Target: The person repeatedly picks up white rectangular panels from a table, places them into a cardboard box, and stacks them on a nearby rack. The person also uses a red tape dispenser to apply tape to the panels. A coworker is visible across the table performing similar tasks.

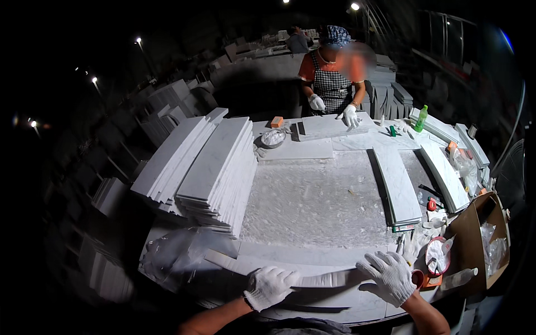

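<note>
In the head view, the gloved left hand (269,286) and gloved right hand (389,274) each rest on a long white marble strip (326,277) lying along the near edge of the counter (315,204); the left grip curls closed over the strip's edge, the right lies spread, palm down. A tall stack of marble slabs (215,173) stands far left, and across the counter another person's gloved hand (350,116) presses on a smaller slab pile (329,125).

A dark hall surrounds a large pale worktable (312,201). Small ceiling lamps (354,6) glow overhead and along the left. Stacks of white slabs (167,95) stand on the floor beyond the table's far left corner. A fan (511,173) stands past its right edge.
</note>
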`<action>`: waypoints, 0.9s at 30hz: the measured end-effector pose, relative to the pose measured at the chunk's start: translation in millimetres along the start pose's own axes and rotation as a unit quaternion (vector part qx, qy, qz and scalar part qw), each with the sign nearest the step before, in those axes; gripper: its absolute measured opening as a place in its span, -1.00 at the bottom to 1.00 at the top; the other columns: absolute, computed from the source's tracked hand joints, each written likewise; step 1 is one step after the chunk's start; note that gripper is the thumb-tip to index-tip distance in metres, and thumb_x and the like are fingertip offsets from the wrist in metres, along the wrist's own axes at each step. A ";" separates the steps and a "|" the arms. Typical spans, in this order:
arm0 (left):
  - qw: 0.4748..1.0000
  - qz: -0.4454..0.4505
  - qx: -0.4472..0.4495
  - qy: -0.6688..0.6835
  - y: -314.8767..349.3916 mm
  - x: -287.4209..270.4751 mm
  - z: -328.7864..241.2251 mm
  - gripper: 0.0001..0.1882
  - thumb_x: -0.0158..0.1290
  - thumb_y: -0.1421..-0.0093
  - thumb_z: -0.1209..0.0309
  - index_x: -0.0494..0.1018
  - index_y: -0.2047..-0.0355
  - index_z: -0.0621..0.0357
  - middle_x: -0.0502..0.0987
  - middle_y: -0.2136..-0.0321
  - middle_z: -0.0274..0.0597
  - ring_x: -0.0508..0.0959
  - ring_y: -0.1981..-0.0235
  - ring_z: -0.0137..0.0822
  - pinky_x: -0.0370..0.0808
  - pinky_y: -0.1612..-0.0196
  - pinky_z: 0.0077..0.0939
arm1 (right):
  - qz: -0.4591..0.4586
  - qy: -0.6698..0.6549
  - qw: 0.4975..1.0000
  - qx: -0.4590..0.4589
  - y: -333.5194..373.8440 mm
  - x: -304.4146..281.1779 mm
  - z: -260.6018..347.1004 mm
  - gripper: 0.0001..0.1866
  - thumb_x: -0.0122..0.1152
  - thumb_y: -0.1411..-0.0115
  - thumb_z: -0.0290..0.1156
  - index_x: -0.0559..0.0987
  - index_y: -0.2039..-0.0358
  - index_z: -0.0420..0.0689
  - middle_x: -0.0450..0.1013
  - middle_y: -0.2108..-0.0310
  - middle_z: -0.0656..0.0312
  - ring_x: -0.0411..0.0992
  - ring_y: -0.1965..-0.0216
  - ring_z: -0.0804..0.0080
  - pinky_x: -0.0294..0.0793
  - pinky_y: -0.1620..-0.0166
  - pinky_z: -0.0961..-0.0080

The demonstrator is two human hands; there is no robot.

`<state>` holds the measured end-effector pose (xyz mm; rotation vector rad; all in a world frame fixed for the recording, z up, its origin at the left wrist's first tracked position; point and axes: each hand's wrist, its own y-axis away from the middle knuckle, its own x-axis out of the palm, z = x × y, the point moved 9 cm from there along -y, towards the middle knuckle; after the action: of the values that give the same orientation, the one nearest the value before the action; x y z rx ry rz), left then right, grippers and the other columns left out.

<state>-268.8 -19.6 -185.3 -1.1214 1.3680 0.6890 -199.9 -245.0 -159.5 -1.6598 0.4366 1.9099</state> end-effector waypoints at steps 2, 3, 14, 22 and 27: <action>1.000 -0.021 0.016 0.006 10.4 2.4 -6.2 -0.59 0.27 0.16 0.28 0.50 0.23 -0.01 0.55 0.42 -0.36 0.57 0.39 -0.27 0.50 0.33 -0.35 | 0.103 -0.076 0.992 0.011 -8.7 20.7 -4.7 -0.34 0.28 -0.06 0.14 0.43 -0.12 0.12 0.50 0.07 0.23 0.53 0.16 0.15 0.50 0.14 0.19; 0.999 -0.036 0.027 0.012 9.2 0.9 -10.8 -0.60 0.26 0.16 0.29 0.50 0.24 -0.02 0.55 0.42 -0.36 0.57 0.39 -0.27 0.50 0.33 -0.35 | 0.115 -0.090 0.989 0.002 -9.4 22.8 -5.8 -0.35 0.24 -0.08 0.17 0.44 -0.11 0.11 0.50 0.08 0.23 0.53 0.16 0.15 0.51 0.15 0.20; 0.999 0.032 0.004 -0.010 11.7 10.4 -12.3 -0.75 0.19 0.03 0.26 0.44 0.33 -0.06 0.47 0.57 -0.35 0.55 0.50 -0.24 0.46 0.44 -0.31 | 0.285 -0.072 0.956 -0.006 -8.5 67.3 -13.6 -0.46 0.00 -0.20 0.29 0.54 0.20 0.07 0.56 0.38 0.16 0.56 0.35 0.06 0.52 0.34 0.17; 0.995 -0.005 -0.064 -0.080 19.7 -26.7 14.4 -0.29 0.34 0.18 0.00 0.46 -0.01 -0.07 0.35 -0.04 -0.29 0.25 -0.14 -0.17 0.18 -0.20 -0.10 | 0.089 -0.116 0.988 -0.042 -16.2 18.8 -7.0 -0.29 0.21 -0.14 0.13 0.37 -0.20 -0.01 0.50 0.07 0.14 0.51 0.13 0.05 0.52 0.14 0.20; 0.979 0.086 -0.133 -0.127 15.6 -49.7 42.5 -0.44 0.33 0.13 0.01 0.52 0.09 -0.15 0.43 0.31 -0.31 0.44 0.19 -0.18 0.39 0.17 -0.15 | 0.014 -0.097 0.994 -0.058 -23.8 12.9 -13.3 -0.33 0.27 -0.11 0.07 0.42 -0.18 0.06 0.46 -0.04 0.15 0.43 -0.06 0.09 0.42 -0.06 0.15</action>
<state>-272.9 35.5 -146.9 -1.0858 1.1838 1.1285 -175.9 -231.4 -171.7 -1.5264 0.2771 2.1285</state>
